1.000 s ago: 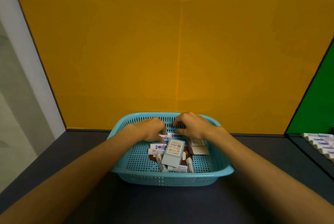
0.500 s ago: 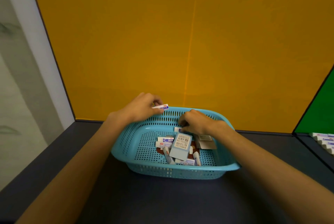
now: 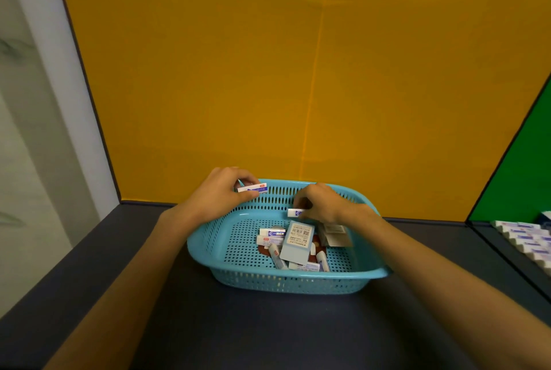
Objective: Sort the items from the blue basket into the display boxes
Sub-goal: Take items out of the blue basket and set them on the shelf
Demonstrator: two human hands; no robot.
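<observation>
Left hand (image 3: 222, 190) raised over the far-left rim of the blue basket (image 3: 205, 247), fingers and thumb pinching a small white eraser (image 3: 252, 188) clear of the pile. Right hand (image 3: 323, 204) lower, inside the basket near its back wall, pinching a second eraser (image 3: 295, 212). Beneath it: loose erasers and a pale blue box (image 3: 296, 240) lying on top of them. Far right, rows of erasers (image 3: 524, 240) at the frame edge, probably the display box. Advice: lift both pieces straight up, avoid snagging the pile, carry right, lay them label-up in line with the rows.
</observation>
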